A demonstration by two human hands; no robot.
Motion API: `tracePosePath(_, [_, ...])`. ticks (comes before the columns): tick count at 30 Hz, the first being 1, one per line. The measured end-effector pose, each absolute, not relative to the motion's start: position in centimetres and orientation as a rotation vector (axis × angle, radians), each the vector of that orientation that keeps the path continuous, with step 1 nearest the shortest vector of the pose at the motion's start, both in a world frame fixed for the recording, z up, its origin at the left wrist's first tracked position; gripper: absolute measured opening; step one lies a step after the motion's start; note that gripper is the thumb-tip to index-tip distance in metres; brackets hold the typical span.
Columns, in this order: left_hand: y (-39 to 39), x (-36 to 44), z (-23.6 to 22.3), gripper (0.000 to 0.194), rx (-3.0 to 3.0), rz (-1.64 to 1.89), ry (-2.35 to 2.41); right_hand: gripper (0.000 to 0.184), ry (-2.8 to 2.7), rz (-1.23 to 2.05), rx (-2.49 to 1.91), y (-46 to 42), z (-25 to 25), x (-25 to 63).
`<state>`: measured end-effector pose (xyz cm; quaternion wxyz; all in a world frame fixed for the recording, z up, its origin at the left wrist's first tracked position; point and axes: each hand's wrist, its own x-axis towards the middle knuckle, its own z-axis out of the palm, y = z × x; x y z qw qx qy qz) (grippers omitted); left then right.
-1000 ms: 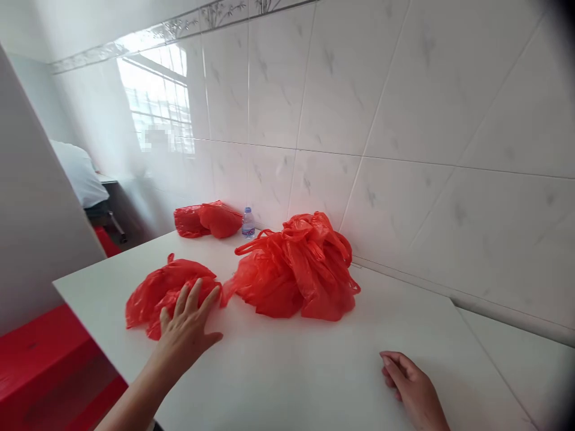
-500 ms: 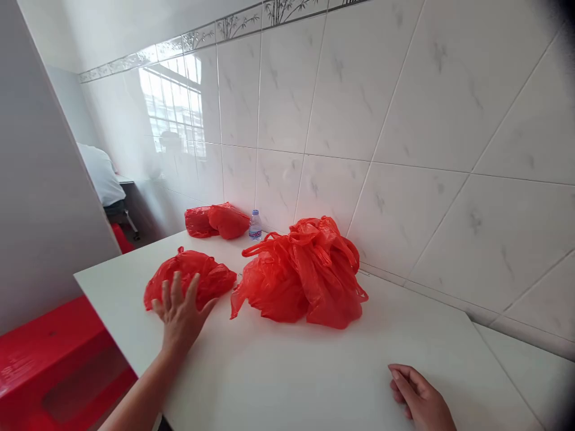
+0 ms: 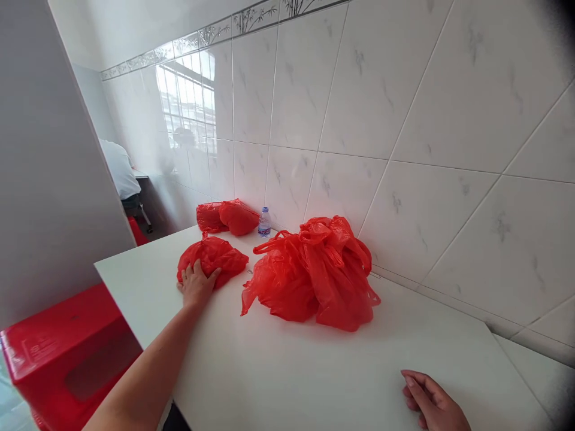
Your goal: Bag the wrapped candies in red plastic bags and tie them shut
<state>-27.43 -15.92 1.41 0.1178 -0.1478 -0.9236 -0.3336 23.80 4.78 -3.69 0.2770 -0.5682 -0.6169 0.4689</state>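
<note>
On the left part of the white table lies a knotted, filled red plastic bag point(image 3: 224, 254). My left hand point(image 3: 197, 285) is on its near left side, with the fingers curled over the plastic and pressing into it. What the bag contains is hidden. Low on the right, my right hand point(image 3: 433, 402) rests just over the tabletop, fingers folded and thumb against the index finger; nothing shows in it. Between the two hands, farther back, sits a larger heap of red plastic bags point(image 3: 314, 275) with loose handles, touched by neither hand.
Behind, near the tiled wall point(image 3: 404, 120), are a red plastic bundle point(image 3: 229, 216) and a small water bottle point(image 3: 265, 222). Red plastic stools point(image 3: 67, 335) stand left of the white table point(image 3: 287, 371). A person in a white shirt point(image 3: 120, 170) sits beyond the grey partition point(image 3: 58, 167).
My left hand has come down onto the smaller bag and closed over its near side, squeezing its left edge inward. My right hand keeps its pose. The view has turned slightly left.
</note>
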Motion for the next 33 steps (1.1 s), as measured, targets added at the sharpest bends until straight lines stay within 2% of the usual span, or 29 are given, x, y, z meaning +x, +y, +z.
tracePosePath(5, [-16.1,-23.9,2.2,0.064,-0.558,-0.998,-2.533,0.047,-1.651,1.232,-1.476,3.7,-2.5,22.9])
tracePosePath(12, [-17.4,-16.6,1.0,0.063,-0.683,-1.266,-2.148,0.034,-1.723,1.218,-1.438,2.4,-1.2,22.1])
tracePosePath(15, [-16.9,-12.8,0.8,0.058,-1.05,-1.17,-2.02,0.032,-1.728,1.212,-1.435,2.3,-1.2,22.0])
tracePosePath(18, [-15.4,-8.5,0.5,0.048,-1.72,-1.08,-1.892,0.029,-1.728,1.203,-1.42,2.3,-1.2,22.0])
tracePosePath(21, [-12.5,-3.7,0.1,0.055,-2.33,-1.026,-1.887,0.026,-1.708,1.188,-1.365,2.3,-1.3,21.7])
tracePosePath(24, [-8.6,1.4,-0.2,0.058,-2.472,-1.273,-1.991,0.024,-1.648,1.172,-1.311,2.2,-1.3,21.3])
tracePosePath(27, [-4.6,5.8,-0.3,0.046,-2.249,-1.575,-2.275,0.023,-1.601,1.128,-1.275,2.2,-1.2,20.9])
tracePosePath(33, [-0.9,9.1,-0.8,0.03,-2.432,-1.69,-2.19,0.014,-1.563,0.95,-1.247,2.7,-0.8,20.8])
